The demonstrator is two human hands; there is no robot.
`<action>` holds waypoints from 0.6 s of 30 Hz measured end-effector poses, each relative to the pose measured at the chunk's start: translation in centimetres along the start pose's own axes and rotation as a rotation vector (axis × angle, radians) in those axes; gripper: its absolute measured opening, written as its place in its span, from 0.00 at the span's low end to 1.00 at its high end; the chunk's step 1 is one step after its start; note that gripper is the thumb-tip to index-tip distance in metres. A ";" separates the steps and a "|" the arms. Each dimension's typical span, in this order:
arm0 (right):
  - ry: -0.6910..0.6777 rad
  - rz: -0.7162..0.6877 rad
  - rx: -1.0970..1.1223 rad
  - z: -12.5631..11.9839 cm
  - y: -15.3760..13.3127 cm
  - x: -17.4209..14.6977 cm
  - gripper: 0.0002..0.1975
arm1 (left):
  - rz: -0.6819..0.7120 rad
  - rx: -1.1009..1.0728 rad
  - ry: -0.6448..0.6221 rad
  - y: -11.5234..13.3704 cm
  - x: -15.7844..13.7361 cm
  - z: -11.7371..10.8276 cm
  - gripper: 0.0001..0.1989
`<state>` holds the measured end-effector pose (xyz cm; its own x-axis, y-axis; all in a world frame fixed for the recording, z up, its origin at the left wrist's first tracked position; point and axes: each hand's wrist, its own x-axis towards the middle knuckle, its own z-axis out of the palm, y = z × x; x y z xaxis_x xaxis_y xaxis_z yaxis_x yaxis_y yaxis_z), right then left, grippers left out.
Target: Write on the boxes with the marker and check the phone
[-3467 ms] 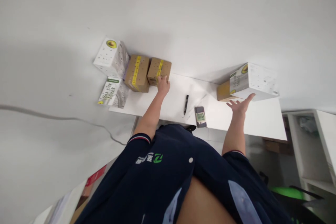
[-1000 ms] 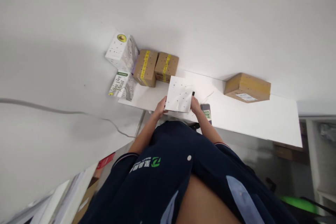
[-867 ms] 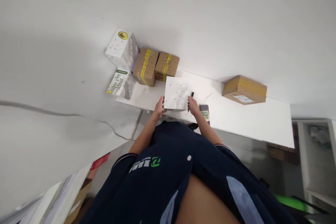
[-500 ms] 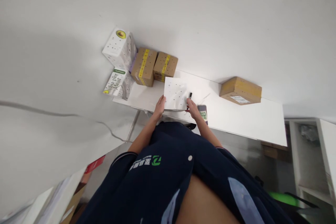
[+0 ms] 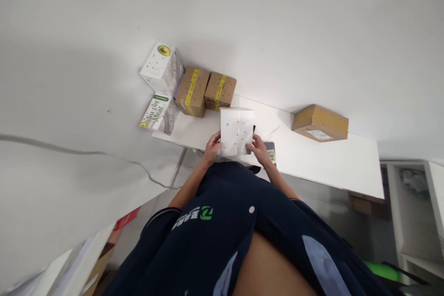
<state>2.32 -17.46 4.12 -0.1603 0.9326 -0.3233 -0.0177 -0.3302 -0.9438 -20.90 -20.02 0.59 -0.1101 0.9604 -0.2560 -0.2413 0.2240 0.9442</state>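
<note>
A white box (image 5: 237,132) dotted with small dark marks is held between my two hands near the table's front edge. My left hand (image 5: 212,148) grips its left side, thumb on the near face. On the right side, my right hand (image 5: 258,148) closes round the lower corner, with its thumb on the front. A phone (image 5: 270,151) lies partly hidden just beyond my right wrist. Behind the box's right edge a bit of a black object (image 5: 254,128) shows; most of it is covered.
Two brown cartons (image 5: 193,92) with yellow tape stand at the back left, beside white printed boxes (image 5: 161,67). Another brown carton (image 5: 321,123) sits on the right of the white table (image 5: 357,162). An open shelf unit (image 5: 418,212) is at the far right; a cable (image 5: 104,151) hangs at left.
The white box has tilted, so a thin strip of its far side now shows. My right thumb has come onto its front face. The black object and the phone are more covered.
</note>
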 end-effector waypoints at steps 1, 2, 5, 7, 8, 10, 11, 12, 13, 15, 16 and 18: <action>-0.001 -0.021 0.015 0.1 0.3 -0.2 0.25 | 0.013 -0.012 -0.013 -0.1 -0.2 -0.1 0.32; 0.000 -0.043 0.028 0.1 0.8 -0.4 0.24 | 0.018 -0.020 -0.025 -0.2 -0.3 -0.2 0.32; 0.045 -0.079 0.018 0.4 2.4 -0.7 0.22 | 0.022 0.011 -0.043 -0.5 -0.5 -0.4 0.28; 0.121 -0.047 -0.058 0.5 3.5 -0.8 0.20 | 0.007 0.078 -0.014 -0.7 -0.5 -0.4 0.23; 0.156 -0.014 -0.113 0.6 4.0 -0.8 0.18 | -0.018 0.109 0.007 -0.7 -0.5 -0.3 0.20; 0.196 0.056 -0.231 0.7 4.9 -0.8 0.16 | -0.090 0.137 0.051 -0.4 -0.5 -0.1 0.16; 0.201 0.081 -0.278 0.8 5.2 -0.8 0.16 | -0.129 0.136 0.072 -0.1 -0.5 0.0 0.15; 0.200 0.096 -0.314 0.9 5.5 -0.8 0.16 | -0.165 0.134 0.096 0.3 -0.5 0.1 0.16; 0.197 0.105 -0.338 0.9 5.6 -0.8 0.16 | -0.193 0.131 0.120 0.7 -0.4 0.2 0.17; 0.183 0.126 -0.356 1.0 5.5 -0.6 0.15 | -0.228 0.124 0.161 1.7 -0.2 0.3 0.21; 0.174 0.144 -0.355 0.9 5.3 -0.5 0.15 | -0.229 0.122 0.171 2.2 0.0 0.4 0.23; 0.192 0.191 -0.319 0.8 4.4 -0.2 0.15 | -0.192 0.135 0.184 3.0 0.6 0.8 0.25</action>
<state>1.52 -19.24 0.10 0.0560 0.8793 -0.4729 0.3063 -0.4660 -0.8301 -20.92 -18.62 3.44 -0.2509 0.8546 -0.4546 -0.1459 0.4308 0.8906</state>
